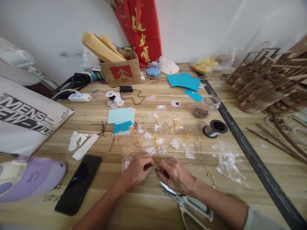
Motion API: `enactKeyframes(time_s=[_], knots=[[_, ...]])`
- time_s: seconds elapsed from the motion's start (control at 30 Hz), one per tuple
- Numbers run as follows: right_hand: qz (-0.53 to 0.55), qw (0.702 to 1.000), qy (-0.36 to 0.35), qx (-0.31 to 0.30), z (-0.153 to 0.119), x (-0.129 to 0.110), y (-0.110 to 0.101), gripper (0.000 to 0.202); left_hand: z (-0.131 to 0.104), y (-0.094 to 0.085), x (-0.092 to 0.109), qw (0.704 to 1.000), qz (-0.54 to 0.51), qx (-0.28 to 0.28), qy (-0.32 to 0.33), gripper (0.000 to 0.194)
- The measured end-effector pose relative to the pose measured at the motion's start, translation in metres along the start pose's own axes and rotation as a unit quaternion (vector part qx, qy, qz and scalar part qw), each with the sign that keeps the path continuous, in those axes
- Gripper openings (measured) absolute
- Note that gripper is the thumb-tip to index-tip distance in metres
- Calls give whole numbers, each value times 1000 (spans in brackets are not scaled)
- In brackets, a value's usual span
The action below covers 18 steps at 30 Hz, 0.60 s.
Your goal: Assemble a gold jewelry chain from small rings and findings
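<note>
Bottom middle of the frame, I've got the left hand [140, 166] pinched shut (can't tell if anything's in it), and the right hand [176, 175] just beside it, pinching a tiny shiny bit [158, 168], too small to name. Open scissors [177, 198] lie right below the right hand. Just above both sit bags of gold and silver beads [162, 149], then a wire spool [215, 128] at centre right and a phone [78, 184] lower left.

One phone [78, 185], scissors [178, 198] (one pair)
</note>
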State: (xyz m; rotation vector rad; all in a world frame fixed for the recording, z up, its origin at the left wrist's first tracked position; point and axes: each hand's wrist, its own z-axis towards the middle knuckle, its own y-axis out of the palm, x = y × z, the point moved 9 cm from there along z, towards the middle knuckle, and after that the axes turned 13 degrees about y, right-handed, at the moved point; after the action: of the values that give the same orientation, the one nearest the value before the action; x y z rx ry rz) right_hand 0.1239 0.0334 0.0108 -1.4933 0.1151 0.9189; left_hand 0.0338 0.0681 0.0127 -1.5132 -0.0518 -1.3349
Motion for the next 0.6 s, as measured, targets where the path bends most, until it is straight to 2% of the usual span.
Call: enactKeyframes(time_s=[0.6], knots=[[3, 1000, -3, -11, 2, -4, -2, 12, 2, -1, 3, 1000, 9, -5, -5, 15]])
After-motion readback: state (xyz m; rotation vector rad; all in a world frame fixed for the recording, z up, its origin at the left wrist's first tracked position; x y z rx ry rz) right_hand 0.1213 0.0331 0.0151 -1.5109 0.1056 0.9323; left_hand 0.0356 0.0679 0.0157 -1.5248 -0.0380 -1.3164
